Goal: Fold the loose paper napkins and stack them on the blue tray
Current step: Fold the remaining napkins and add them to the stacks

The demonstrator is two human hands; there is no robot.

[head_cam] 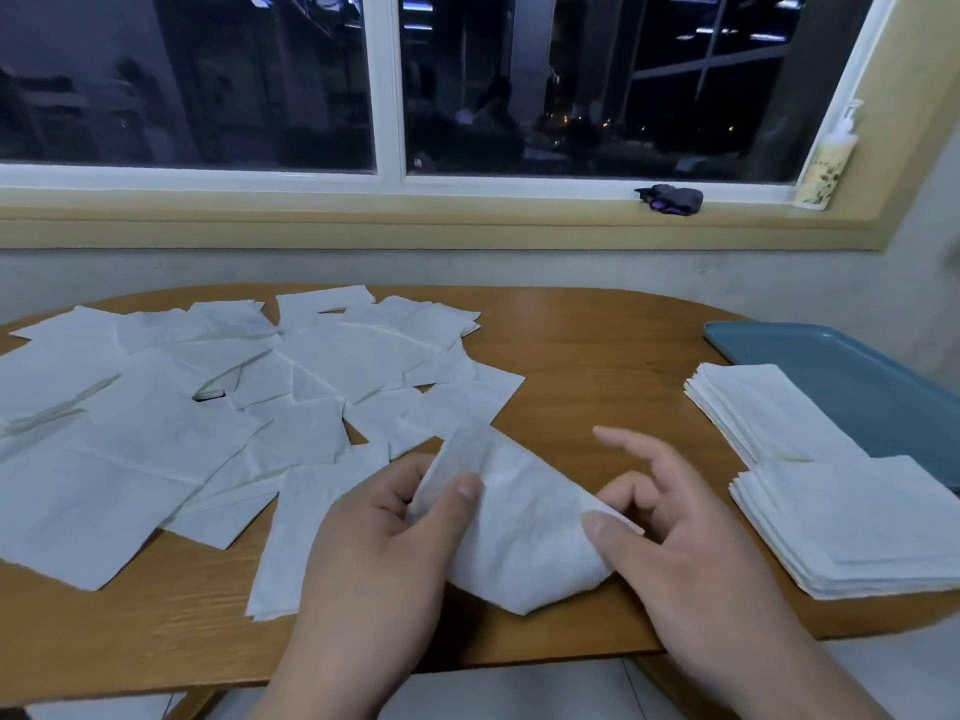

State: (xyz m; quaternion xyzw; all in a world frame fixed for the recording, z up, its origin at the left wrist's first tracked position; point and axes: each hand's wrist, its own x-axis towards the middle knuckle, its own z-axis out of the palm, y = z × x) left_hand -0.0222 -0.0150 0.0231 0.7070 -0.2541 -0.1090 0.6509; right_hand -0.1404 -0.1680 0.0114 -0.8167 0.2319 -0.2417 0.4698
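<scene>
A white paper napkin (519,522) is half folded over near the table's front edge, held by both hands. My left hand (384,553) pinches its left end between thumb and fingers. My right hand (670,543) pinches its right corner with thumb and curled fingers, the index finger stretched out. Several loose unfolded napkins (218,397) cover the left half of the table. The blue tray (852,376) lies at the right. Two stacks of folded napkins, the far stack (763,407) and the near stack (857,522), sit at the tray's left and near edges, partly on it.
The wooden table (587,356) has a rounded right end and its front edge runs just under my wrists. A window sill behind it holds a dark bundle (670,199) and a pump bottle (828,158). A wall stands close behind the tray.
</scene>
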